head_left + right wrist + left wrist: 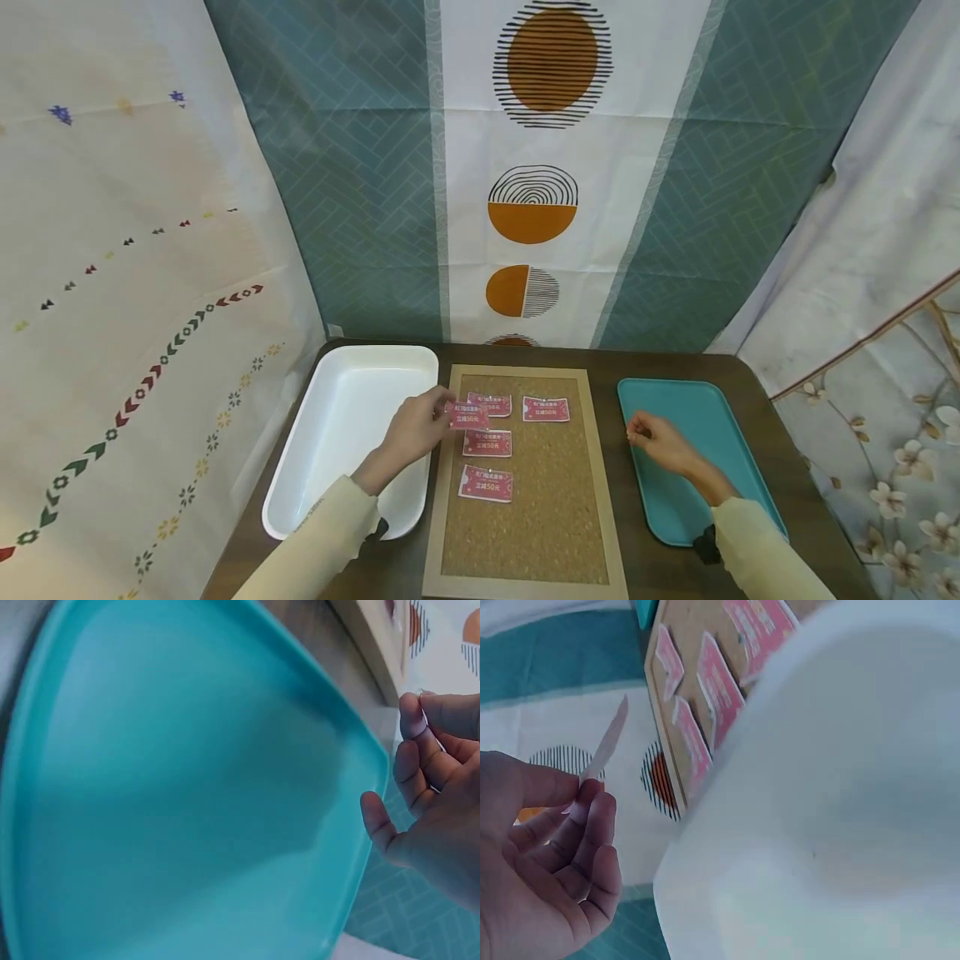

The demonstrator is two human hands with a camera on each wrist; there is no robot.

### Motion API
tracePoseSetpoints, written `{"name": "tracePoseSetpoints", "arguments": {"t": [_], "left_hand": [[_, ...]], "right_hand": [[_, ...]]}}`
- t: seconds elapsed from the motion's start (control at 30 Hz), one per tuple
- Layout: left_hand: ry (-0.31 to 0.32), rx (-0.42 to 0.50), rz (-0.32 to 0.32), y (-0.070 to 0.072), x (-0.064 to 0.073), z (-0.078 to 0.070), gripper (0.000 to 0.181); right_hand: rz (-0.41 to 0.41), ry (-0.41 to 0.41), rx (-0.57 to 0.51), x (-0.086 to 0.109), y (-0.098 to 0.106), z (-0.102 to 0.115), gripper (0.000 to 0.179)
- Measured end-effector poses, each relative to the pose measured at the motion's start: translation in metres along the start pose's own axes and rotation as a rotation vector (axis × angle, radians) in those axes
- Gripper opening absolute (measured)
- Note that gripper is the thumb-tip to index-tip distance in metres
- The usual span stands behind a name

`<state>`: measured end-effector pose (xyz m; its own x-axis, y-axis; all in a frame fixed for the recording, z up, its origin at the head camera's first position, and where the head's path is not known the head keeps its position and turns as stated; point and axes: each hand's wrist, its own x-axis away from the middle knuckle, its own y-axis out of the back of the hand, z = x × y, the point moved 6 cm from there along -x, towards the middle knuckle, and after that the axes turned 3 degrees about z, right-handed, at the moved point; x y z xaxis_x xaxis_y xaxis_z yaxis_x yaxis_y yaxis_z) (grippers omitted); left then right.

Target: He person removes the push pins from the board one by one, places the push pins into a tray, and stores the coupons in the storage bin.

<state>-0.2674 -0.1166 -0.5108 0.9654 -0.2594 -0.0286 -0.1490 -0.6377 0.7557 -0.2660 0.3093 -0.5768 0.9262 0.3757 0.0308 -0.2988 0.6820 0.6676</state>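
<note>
My left hand [414, 427] pinches a red paper coupon [467, 416] between thumb and fingertips, over the upper left of the corkboard [551, 500]. In the left wrist view that coupon [606, 742] appears nearly edge-on. Several matching coupons are on the board: a lower one [486, 484], a middle one [487, 444], one at the upper right [546, 409] and one partly hidden behind the held coupon. Over the left side of the teal tray [712, 508], my right hand [667, 446] holds thumb and forefinger together. A small clear pin [421, 692] barely shows at those fingertips.
A deep white tray [330, 467] stands left of the corkboard, under my left forearm. The board's wooden frame lies between the two trays on a dark brown table [611, 360]. Patterned cloth [360, 167] hangs behind the table and along both sides.
</note>
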Motion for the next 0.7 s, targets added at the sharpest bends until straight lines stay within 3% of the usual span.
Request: {"name": "tracePoseSetpoints", "arguments": {"t": [0.23, 0.53, 0.7], "left_hand": [[0.097, -0.039, -0.041, 0.018, 0.005, 0.034, 0.027], [0.197, 0.025, -0.07, 0.04, 0.009, 0.084, 0.027], [0.246, 0.014, -0.04, 0.044, 0.011, 0.103, 0.027]], "right_hand": [[-0.02, -0.041, 0.031, 0.009, 0.005, -0.016, 0.005], [-0.06, -0.078, 0.097, 0.014, 0.009, -0.026, 0.003], [-0.056, -0.08, 0.165, 0.017, 0.011, -0.03, 0.005]]}}
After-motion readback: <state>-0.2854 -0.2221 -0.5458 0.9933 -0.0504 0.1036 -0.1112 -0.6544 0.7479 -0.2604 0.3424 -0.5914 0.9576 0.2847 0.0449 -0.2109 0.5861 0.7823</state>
